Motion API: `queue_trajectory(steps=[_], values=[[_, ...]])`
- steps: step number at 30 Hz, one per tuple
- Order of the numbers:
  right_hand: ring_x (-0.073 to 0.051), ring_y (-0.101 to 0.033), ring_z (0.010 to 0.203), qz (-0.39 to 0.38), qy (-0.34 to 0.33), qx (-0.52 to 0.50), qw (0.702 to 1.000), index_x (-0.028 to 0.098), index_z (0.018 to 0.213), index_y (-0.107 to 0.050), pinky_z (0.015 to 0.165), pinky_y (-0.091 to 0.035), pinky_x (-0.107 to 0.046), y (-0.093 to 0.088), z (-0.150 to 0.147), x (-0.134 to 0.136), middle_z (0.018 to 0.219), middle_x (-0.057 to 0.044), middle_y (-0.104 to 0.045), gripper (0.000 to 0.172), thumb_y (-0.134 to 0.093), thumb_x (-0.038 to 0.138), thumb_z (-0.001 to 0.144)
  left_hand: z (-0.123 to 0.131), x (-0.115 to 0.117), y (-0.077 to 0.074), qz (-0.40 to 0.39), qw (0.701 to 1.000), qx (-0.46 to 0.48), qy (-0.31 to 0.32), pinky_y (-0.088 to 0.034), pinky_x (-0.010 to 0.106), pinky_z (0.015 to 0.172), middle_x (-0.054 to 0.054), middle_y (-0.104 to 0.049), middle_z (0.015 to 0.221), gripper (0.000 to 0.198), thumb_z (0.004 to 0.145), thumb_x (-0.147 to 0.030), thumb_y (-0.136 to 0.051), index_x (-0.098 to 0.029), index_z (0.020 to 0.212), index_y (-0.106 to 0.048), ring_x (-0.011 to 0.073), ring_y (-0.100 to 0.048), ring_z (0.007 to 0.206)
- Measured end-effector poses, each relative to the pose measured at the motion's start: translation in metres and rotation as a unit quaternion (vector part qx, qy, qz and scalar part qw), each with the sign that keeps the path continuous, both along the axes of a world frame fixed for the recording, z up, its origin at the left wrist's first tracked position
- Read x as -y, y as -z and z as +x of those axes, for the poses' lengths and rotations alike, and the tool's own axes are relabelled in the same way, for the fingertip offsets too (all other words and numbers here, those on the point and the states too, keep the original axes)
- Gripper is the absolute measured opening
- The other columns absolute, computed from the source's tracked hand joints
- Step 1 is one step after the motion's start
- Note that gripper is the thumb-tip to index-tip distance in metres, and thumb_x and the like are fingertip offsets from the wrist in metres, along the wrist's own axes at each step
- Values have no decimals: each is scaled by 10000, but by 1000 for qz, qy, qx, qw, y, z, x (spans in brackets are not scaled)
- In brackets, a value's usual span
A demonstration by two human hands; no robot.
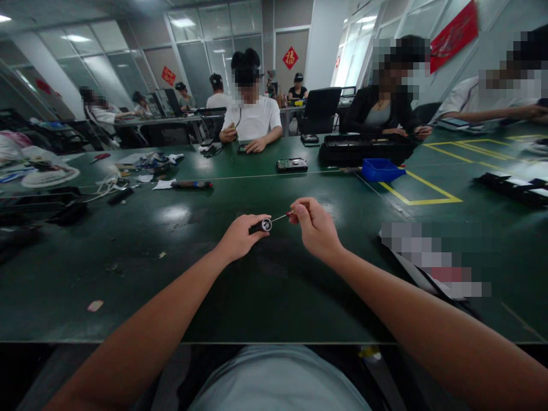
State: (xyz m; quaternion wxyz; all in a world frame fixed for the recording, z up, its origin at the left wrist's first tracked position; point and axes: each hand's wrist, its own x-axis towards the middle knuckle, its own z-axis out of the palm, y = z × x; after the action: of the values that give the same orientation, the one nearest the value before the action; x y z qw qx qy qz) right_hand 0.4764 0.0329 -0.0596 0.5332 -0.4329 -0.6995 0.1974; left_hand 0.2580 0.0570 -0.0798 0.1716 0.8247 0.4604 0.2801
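Near the middle of the green table, my left hand grips a small dark cylindrical part between thumb and fingers. Its round end, pale-rimmed with dark details inside, faces me. My right hand is closed around the reddish-brown handle of a thin screwdriver. The metal shaft points left, and its tip meets the right edge of the round end or lies very close to it; which of these I cannot tell. Fingers cover much of the handle and the back of the cylindrical part.
Beyond my hands lie a hard drive, a blue bin and a long black casing. A pen-shaped tool and cables are at left. Printed sheets lie right. A person works opposite.
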Motion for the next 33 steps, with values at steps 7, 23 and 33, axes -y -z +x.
queue_trajectory(steps=[7,23,33], values=[[-187,-664,739,18,-6,58,998,227,976,-529,692,-469,-320,-2,1,2,784,-30,-675,204,-385,368,1009,-1,0,1,6,1000,-12,13,-435,411,979,38,-687,1174,422,874,-306,-678,-291,1292,-625,238,-594,1068],[-211,-633,731,40,-5,175,984,225,969,-492,691,-442,-342,-7,3,-1,817,-63,-666,161,-360,311,1000,1,-5,6,22,996,-79,32,-401,432,979,47,-699,1145,411,877,-291,-672,-269,1284,-625,244,-603,1069],[-192,-648,731,36,-22,130,991,220,994,-520,678,-455,-318,-2,4,0,805,-44,-669,198,-369,348,1008,1,-3,3,15,997,-67,31,-402,426,985,45,-699,1148,401,877,-290,-670,-269,1275,-632,242,-603,1074]])
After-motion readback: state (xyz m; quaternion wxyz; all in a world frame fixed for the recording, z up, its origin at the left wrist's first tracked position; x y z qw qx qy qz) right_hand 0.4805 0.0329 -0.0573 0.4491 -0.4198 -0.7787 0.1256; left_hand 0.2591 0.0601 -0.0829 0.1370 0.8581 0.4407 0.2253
